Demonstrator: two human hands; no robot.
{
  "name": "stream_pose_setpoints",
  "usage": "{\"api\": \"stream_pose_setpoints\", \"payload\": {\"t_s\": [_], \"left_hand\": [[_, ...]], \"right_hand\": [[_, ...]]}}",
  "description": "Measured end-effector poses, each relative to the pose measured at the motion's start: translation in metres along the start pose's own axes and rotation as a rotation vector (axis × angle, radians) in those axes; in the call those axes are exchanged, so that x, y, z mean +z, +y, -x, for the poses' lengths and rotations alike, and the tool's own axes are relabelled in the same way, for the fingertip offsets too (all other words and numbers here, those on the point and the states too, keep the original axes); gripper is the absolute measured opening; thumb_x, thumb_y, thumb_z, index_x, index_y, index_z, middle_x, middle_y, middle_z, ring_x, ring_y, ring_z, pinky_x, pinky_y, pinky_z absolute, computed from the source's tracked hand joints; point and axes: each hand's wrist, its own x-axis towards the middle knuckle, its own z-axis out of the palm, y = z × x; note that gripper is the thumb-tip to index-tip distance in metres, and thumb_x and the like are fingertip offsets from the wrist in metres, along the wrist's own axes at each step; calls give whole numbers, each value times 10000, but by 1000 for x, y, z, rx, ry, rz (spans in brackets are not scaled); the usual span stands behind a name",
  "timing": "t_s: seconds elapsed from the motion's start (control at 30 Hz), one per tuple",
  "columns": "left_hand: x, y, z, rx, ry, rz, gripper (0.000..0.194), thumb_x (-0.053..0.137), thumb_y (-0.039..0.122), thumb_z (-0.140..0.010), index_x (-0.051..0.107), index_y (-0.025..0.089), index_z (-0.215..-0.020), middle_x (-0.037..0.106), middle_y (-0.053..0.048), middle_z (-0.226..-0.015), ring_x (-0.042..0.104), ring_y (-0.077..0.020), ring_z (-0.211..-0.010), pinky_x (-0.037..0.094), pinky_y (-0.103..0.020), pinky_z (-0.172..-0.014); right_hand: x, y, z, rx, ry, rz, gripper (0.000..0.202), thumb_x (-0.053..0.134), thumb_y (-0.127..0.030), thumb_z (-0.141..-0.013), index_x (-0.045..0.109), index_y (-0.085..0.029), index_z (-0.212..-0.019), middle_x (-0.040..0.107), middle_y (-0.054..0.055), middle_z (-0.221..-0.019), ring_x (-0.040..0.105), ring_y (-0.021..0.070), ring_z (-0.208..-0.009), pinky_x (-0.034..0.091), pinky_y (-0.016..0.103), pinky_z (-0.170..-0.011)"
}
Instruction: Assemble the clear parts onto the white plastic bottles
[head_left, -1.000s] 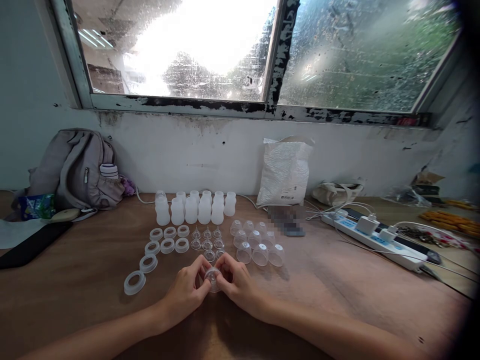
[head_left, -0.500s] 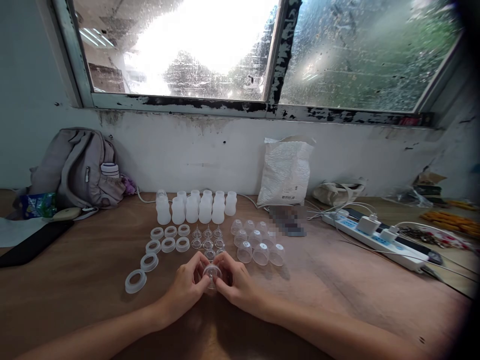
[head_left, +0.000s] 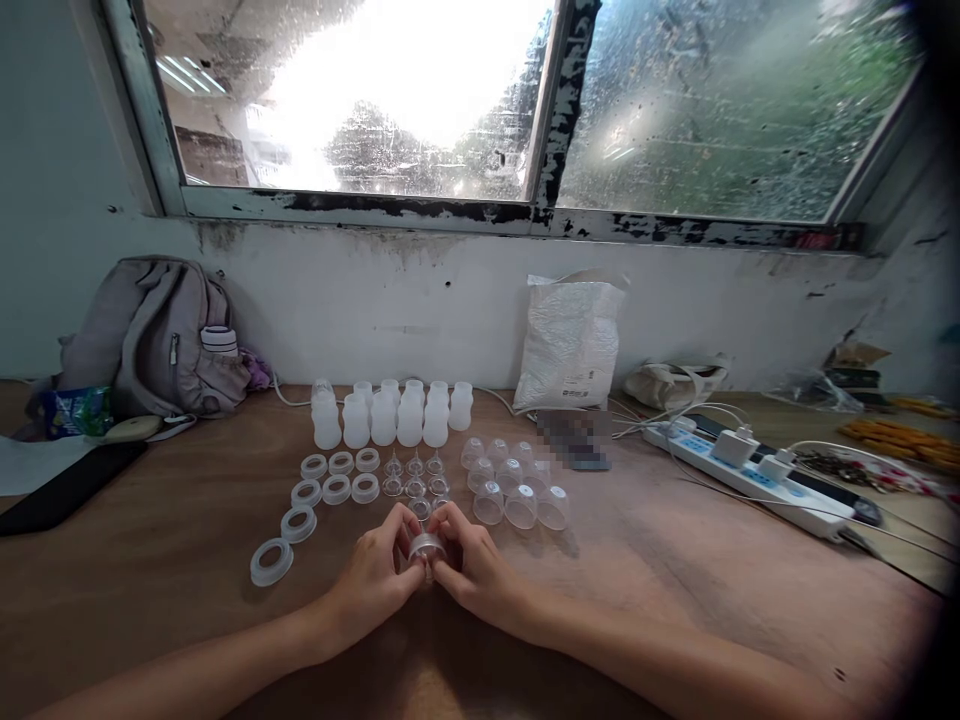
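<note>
Between both hands, low over the table's near middle, is a baby bottle collar ring with a clear nipple showing below it. My left hand pinches its left side and my right hand its right side, thumbs close together at the lower edge. Just beyond my fingertips lie several clear nipples, the nearest partly covered by my fingers. To their left are several frosted collar rings, trailing toward me. On the right, several clear dome caps stand in rows. White bottles are grouped behind; the leftmost has a clear top.
A grey backpack leans on the wall at left, near a black phone-like slab. A white plastic mailer stands at the back. A power strip with chargers and cables runs along the right.
The collar ring in my hands has tilted, so its side now faces me more, with the nipple showing under it. My fingers have shifted slightly; the other pieces stay where they were.
</note>
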Motion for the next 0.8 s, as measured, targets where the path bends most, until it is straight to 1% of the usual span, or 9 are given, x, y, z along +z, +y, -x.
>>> {"api": "stream_pose_setpoints", "payload": {"t_s": [0.13, 0.2, 0.27, 0.37, 0.53, 0.6, 0.67, 0.73, 0.8], "left_hand": [[-1, 2, -1, -9, 6, 50, 109, 487, 165, -707, 420, 195, -788, 459, 67, -586, 430, -90, -539, 334, -182, -507], [-1, 3, -1, -12, -2, 60, 75, 484, 211, -738, 426, 191, -781, 452, 63, -583, 420, -91, -536, 328, -186, -502], [-1, 4, -1, -19, -7, 72, 90, 463, 272, -776, 433, 187, -781, 442, 60, -572, 412, -93, -529, 321, -190, -495], [-2, 4, 0, -12, 0, 75, 110, 443, 293, -798, 436, 185, -777, 436, 58, -571, 402, -93, -526, 311, -192, -494], [-3, 3, 1, 9, 22, 72, 102, 427, 283, -814, 436, 186, -782, 481, 41, -641, 435, -97, -563, 331, -199, -520], [-2, 1, 0, 5, 46, 105, 98, 437, 286, -812, 440, 189, -797, 498, 33, -687, 467, -101, -594, 353, -202, -542], [-2, -2, 0, -13, 76, 183, 100, 472, 278, -793, 437, 196, -841, 506, 27, -759, 500, -101, -615, 373, -203, -544], [-2, -4, -1, -29, 88, 302, 157, 506, 250, -769, 423, 208, -895, 503, 15, -857, 538, -106, -654, 390, -200, -536], [-3, -5, -1, -32, 73, 438, 216, 524, 220, -751, 410, 218, -935, 493, 0, -940, 563, -122, -720, 409, -196, -537]], "right_hand": [[-1, -2, -1, 9, 0, -32, 132, 445, -96, -720, 414, -195, -801, 438, -50, -622, 388, 81, -539, 302, 187, -504], [-2, -4, -1, 7, -2, -54, 101, 447, -105, -732, 409, -190, -771, 432, -51, -606, 381, 78, -530, 293, 186, -492], [-2, -6, -1, 6, -3, -78, 84, 460, -122, -740, 408, -186, -753, 422, -55, -590, 372, 74, -516, 283, 185, -478], [-5, -9, -2, 12, -17, -94, 35, 464, -184, -779, 439, -179, -756, 407, -57, -556, 365, 71, -495, 274, 188, -460], [-10, -10, -2, 49, -42, -154, 122, 438, -279, -832, 501, -175, -834, 439, -45, -561, 405, 78, -507, 307, 195, -471], [-10, -9, -1, 57, -28, -185, 140, 435, -296, -839, 508, -182, -874, 457, -39, -588, 427, 81, -528, 328, 194, -483], [-10, -9, -1, 37, -4, -203, 152, 459, -300, -831, 511, -191, -923, 480, -26, -651, 449, 83, -564, 353, 194, -505], [-9, -7, -1, 6, 34, -201, 165, 493, -283, -812, 518, -202, -954, 490, -9, -745, 465, 84, -605, 377, 197, -535], [-8, -5, -1, -16, 70, -201, 156, 509, -248, -799, 535, -208, -948, 475, 5, -829, 474, 81, -630, 394, 200, -555]]}}
